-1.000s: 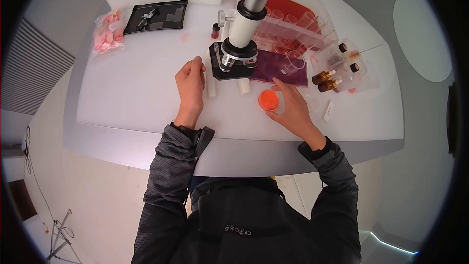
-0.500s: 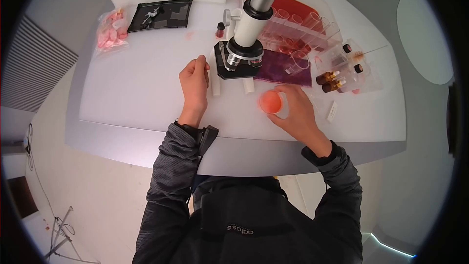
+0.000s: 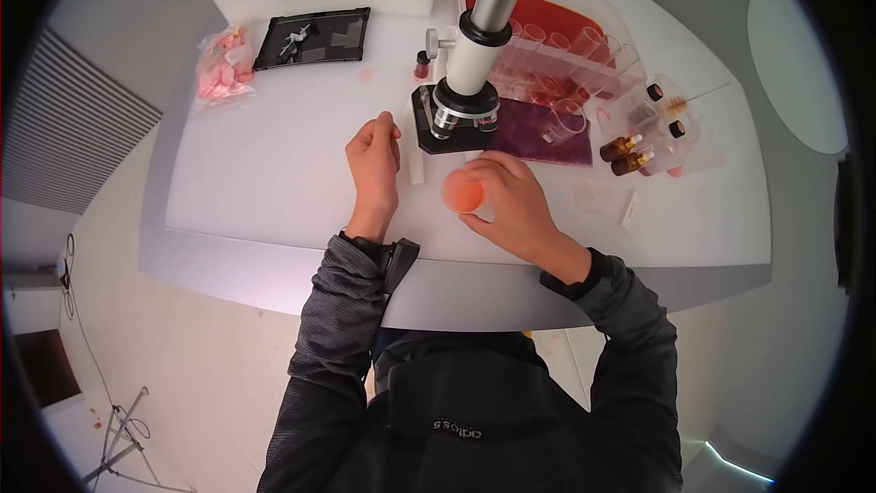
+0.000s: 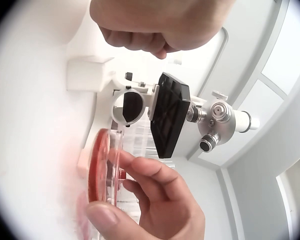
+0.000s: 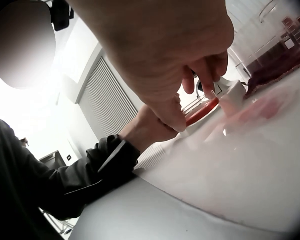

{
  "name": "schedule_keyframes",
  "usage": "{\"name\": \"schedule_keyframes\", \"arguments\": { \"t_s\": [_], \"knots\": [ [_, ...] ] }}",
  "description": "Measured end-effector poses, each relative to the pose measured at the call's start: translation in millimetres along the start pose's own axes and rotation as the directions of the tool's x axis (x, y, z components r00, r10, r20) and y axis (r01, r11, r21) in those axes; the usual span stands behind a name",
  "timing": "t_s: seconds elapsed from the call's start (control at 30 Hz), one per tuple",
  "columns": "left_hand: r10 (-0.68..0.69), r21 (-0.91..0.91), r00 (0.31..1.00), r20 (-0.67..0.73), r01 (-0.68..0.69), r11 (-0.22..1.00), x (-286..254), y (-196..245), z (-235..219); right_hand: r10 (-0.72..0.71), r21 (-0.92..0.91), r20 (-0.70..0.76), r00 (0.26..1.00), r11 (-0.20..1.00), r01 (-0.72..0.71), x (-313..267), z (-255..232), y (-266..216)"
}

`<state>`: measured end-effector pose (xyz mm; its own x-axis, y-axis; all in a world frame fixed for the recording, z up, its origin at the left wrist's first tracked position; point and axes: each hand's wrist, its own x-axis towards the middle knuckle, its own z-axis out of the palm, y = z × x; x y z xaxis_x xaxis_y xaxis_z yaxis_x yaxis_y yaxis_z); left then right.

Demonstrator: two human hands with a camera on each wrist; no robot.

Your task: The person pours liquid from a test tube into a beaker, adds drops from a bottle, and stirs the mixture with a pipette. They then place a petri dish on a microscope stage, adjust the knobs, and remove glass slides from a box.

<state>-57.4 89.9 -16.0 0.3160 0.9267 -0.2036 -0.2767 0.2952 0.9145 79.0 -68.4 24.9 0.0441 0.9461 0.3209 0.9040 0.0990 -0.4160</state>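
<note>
My right hand point(image 3: 514, 210) pinches a round clear petri dish point(image 3: 463, 192) with orange-red contents, thumb on the near side and fingers on the far side. In the left wrist view the dish point(image 4: 101, 167) appears edge-on, close over the white table, its thin clear wall above the red layer. Just beyond it stands a white and black microscope point(image 3: 464, 82), its black stage and mirror point(image 4: 127, 106) showing from below. To the left of the microscope's foot, my left hand point(image 3: 374, 164) rests with loosely curled fingers and holds nothing.
Behind the right hand lies a purple cloth point(image 3: 545, 134) with a glass beaker point(image 3: 568, 119) on it. Test tubes stand in a clear rack point(image 3: 557, 59). Brown dropper bottles point(image 3: 625, 153) are at right. A black tray point(image 3: 315, 38) and a pink-filled bag point(image 3: 225, 68) lie far left.
My right hand has carried the petri dish leftward, to just in front of the microscope's foot. My left hand has stayed beside the microscope. The head view has shifted slightly.
</note>
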Motion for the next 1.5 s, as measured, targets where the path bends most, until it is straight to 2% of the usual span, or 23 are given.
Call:
{"name": "schedule_keyframes", "arguments": {
  "t_s": [0.53, 0.7, 0.83, 1.03, 1.13, 1.23, 1.33, 1.43, 1.5],
  "knots": [
    [0.011, 0.001, 1.000, -0.007, -0.011, 1.000, -0.7, -0.8, 1.8, -0.041, -0.093, -0.034, 0.999, 0.995, 0.038, 18.2, 28.1, 11.5],
    [0.000, 0.001, 1.000, 0.009, 0.000, 1.000, 0.4, -1.4, -0.3, -0.004, -0.102, 0.008, 1.000, 0.995, 0.004, 21.7, 28.8, 12.8],
    [-0.004, 0.002, 1.000, 0.022, 0.004, 1.000, 1.1, -2.2, -1.2, -0.009, -0.120, -0.013, 1.000, 0.993, 0.007, 22.4, 31.3, 16.4],
    [-0.056, 0.032, 0.996, 0.071, 0.054, 0.998, 0.3, -2.0, 0.7, -0.001, -0.169, -0.135, 0.991, 0.985, -0.022, 16.8, 19.7, 18.2],
    [-0.032, 0.024, 0.998, 0.058, 0.031, 0.999, 0.0, -4.5, 4.0, 0.163, -0.213, -0.104, 0.981, 0.960, -0.182, 11.8, 14.1, 23.8],
    [-0.032, 0.036, 0.998, 0.059, 0.030, 0.999, -0.8, -4.4, 4.5, 0.361, -0.149, 0.058, 0.931, 0.925, -0.349, 17.2, 7.6, 19.3],
    [-0.032, 0.064, 0.997, 0.076, 0.027, 0.998, -0.5, -5.4, 1.3, 0.318, -0.193, 0.027, 0.948, 0.932, -0.307, 18.2, 21.7, 28.7],
    [0.009, 0.080, 0.997, 0.077, -0.016, 0.997, -1.8, -6.6, 3.2, 0.257, -0.131, 0.010, 0.966, 0.958, -0.254, 21.9, 22.6, 33.2],
    [0.009, 0.081, 0.997, 0.071, -0.015, 0.997, -1.0, -8.5, 2.8, 0.217, -0.155, -0.007, 0.976, 0.964, -0.216, 21.6, 23.9, 35.9]
  ]
}}
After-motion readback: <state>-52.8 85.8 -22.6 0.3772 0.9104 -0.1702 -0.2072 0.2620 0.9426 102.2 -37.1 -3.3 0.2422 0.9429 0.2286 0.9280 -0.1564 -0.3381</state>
